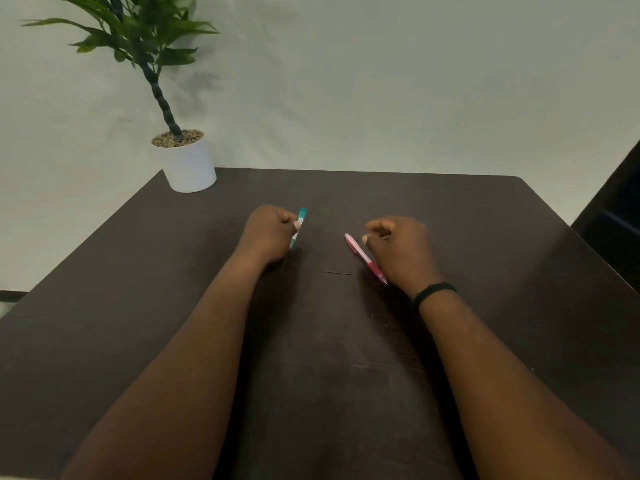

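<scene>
My left hand grips a teal pen in a curled fist over the middle of the dark table; the pen sticks out toward the far right, its lower end showing below the fist. My right hand, with a black band on its wrist, has curled fingers, and its thumb presses a pink pen. That pen runs diagonally along the hand's left side, tip toward me. How far the pink pen is off the table is unclear.
A green plant in a white pot stands at the table's far left corner. A pale wall rises behind the table. A dark chair or piece of furniture is past the right edge. A thin scratch marks the tabletop between my hands.
</scene>
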